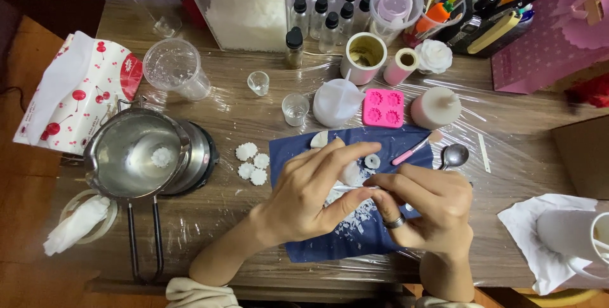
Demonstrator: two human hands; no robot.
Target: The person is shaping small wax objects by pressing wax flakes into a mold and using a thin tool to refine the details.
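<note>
Wax shavings [355,216] are scattered over a blue cloth [330,244], which is spread as though to catch them. A white wax piece [350,172] is pinched in the left hand [304,197] over the cloth, while a thin tool [355,188] is clamped between the fingertips of the right hand [428,203]. Four small wax flowers [252,163] are set just beside the cloth, near a metal pot [136,152].

Over a blue cloth [380,232] on the bench [241,219], the left hand [311,194] and the right hand [425,209] pinch a thin white stick [355,188] together, with white wax bits [352,219] below and four white wax flowers [252,163] near a metal pot [136,156].
</note>
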